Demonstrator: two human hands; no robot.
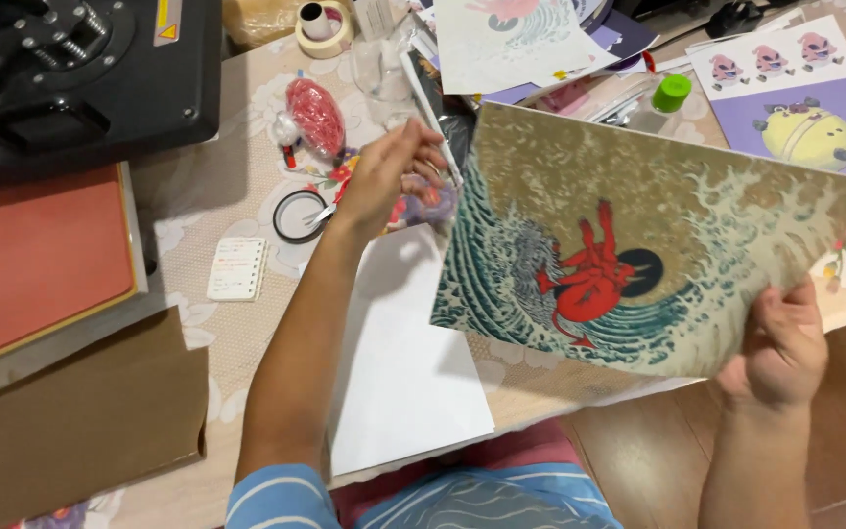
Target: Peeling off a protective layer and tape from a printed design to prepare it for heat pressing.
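My right hand [775, 348] pinches the wave-and-red-figure printed sheet [638, 235] at its 4 o'clock corner; my left hand [394, 167] pinches its 10 o'clock edge — blurred.

A large printed sheet [638, 235] shows teal and white curling waves under a mottled tan sky, with a red figure against a dark disc near its middle. It is held up off the worktop, tilted, its far right corner highest.
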